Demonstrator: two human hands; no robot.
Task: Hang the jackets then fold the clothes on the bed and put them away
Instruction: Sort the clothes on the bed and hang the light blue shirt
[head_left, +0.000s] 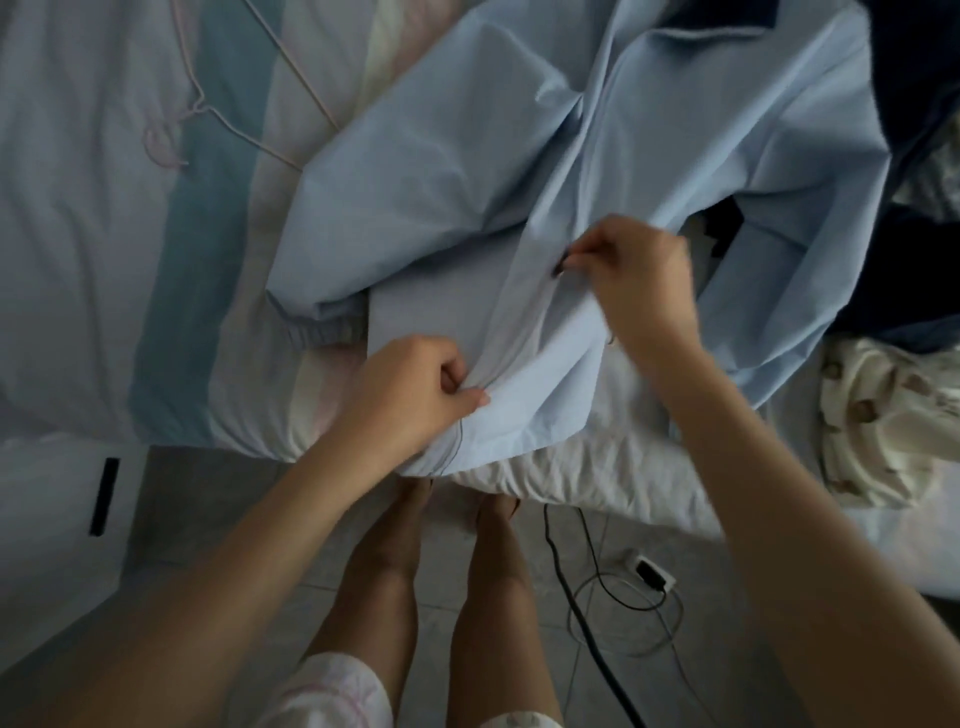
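Observation:
A light blue jacket (467, 156) with a dark navy collar lies spread on the bed (78, 234), its hem hanging over the near edge. My left hand (415, 384) pinches the front edge of the jacket near the hem. My right hand (634, 275) pinches a small dark zipper pull (563, 264) higher up the front opening. A thin pink wire hanger (208, 111) lies on the bed to the left of the jacket.
Dark navy clothing (914, 62) is heaped at the right, with a cream patterned garment (878, 426) below it. On the tiled floor lie a black cable (587, 618) and a white power strip (654, 571). My bare legs stand at the bed's edge.

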